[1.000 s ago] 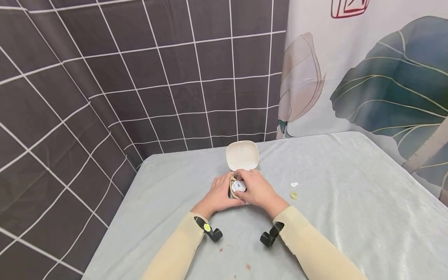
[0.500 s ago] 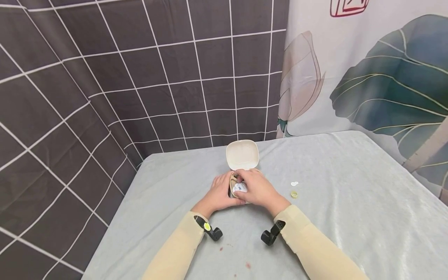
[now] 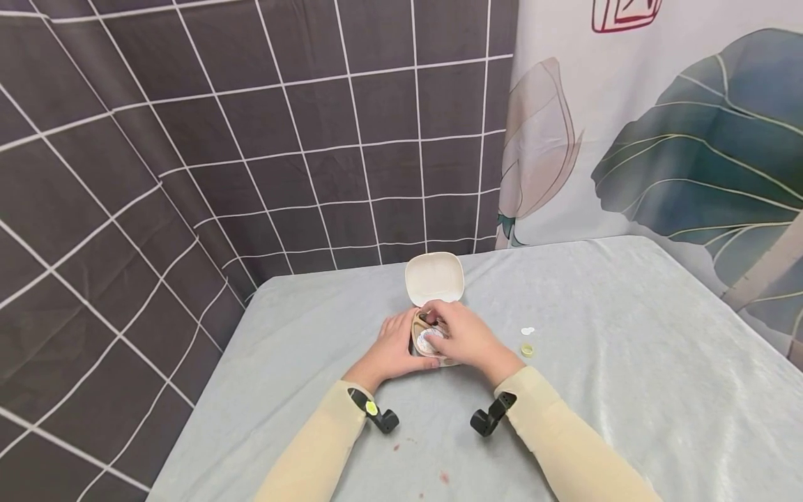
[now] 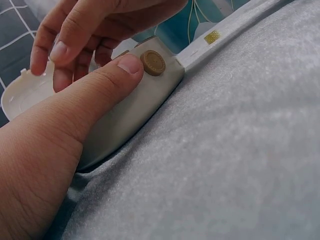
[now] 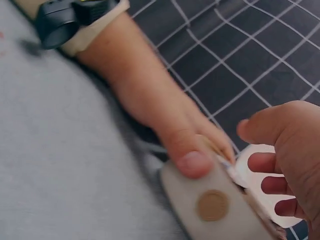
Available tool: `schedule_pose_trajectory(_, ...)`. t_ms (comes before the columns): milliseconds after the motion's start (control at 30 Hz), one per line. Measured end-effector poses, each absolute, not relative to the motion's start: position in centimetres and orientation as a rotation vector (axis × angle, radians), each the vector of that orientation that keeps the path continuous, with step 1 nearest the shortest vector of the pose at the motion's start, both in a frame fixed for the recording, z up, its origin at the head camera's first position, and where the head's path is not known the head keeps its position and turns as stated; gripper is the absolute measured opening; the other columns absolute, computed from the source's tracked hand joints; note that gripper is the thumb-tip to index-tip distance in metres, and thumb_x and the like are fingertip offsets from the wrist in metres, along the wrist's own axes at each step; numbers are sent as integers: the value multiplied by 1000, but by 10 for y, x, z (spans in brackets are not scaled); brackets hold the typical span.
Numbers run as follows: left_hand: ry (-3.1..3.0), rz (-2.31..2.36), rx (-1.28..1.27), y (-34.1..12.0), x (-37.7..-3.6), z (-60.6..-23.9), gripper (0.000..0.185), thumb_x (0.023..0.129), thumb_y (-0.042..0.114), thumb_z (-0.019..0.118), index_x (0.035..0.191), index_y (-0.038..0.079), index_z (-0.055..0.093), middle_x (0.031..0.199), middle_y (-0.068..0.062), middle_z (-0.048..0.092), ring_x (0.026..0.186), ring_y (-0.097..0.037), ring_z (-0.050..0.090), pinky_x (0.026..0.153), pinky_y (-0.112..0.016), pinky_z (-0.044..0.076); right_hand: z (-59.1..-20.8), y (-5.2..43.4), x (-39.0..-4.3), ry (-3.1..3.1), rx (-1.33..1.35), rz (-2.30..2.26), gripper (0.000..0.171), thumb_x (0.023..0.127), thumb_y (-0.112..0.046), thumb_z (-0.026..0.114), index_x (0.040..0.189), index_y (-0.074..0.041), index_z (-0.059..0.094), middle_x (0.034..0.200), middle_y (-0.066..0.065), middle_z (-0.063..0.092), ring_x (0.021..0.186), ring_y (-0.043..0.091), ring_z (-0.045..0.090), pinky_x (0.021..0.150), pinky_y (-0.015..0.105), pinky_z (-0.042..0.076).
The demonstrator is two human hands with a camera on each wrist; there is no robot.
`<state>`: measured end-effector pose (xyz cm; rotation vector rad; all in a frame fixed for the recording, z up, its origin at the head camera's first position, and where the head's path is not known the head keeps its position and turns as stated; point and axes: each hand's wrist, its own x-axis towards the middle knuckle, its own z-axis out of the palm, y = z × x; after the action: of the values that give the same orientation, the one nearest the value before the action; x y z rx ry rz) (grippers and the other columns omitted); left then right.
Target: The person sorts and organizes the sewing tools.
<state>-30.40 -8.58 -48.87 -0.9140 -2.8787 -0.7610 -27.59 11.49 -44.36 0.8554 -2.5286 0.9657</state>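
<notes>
A small off-white hinged box (image 4: 132,102) stands on the table, its lid (image 3: 434,277) raised at the back. On its front sits a round tan button (image 4: 154,63). My left hand (image 3: 395,348) grips the box from the left, thumb across the front next to the button. Inside, partly covered by my right hand (image 3: 467,335), lies a white round piece with printing (image 3: 426,340). In the right wrist view, the right thumb and fingers are spread apart over the box with nothing between them. The right part of the interior is hidden under that hand.
Right of the box, a small yellow ring-shaped thing (image 3: 527,350) lies on the grey cloth (image 3: 627,390), with small white flat pieces (image 3: 528,330) behind it. A dark grid-patterned curtain (image 3: 314,139) hangs along the back and left.
My right thumb and fingers have spread and the hand has shifted slightly right, showing more of the white printed piece in the box. The left hand holds its place.
</notes>
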Motion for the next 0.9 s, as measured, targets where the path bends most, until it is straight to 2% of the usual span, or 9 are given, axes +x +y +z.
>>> schedule_pose_trajectory(167, -2905, -779, -898, -84, -303, -488, 109, 73, 68, 78, 155, 16, 29, 152, -8, 43, 145, -22, 34, 121, -48, 19, -435, 132, -278, -2518, 761, 1097, 27, 90, -9, 66, 116, -1, 65, 106, 12, 70, 102, 29, 65, 93, 50, 51)
schedule_pose_trajectory(533, -2902, -808, -895, -84, -301, -489, 109, 73, 68, 78, 156, 17, 29, 151, -6, 44, 144, -21, 35, 122, -45, 17, -425, 171, -285, -2478, 538, 1262, 23, 96, -7, 64, 118, -1, 65, 108, 15, 70, 102, 31, 63, 84, 48, 51)
schedule_pose_trajectory(900, -2905, -800, -900, -86, -301, -485, 110, 73, 67, 79, 156, 16, 28, 152, -9, 43, 144, -23, 34, 122, -47, 17, -450, 233, -288, -2519, 362, 1251, 17, 97, -7, 63, 112, 1, 66, 103, 14, 72, 94, 22, 63, 78, 27, 47)
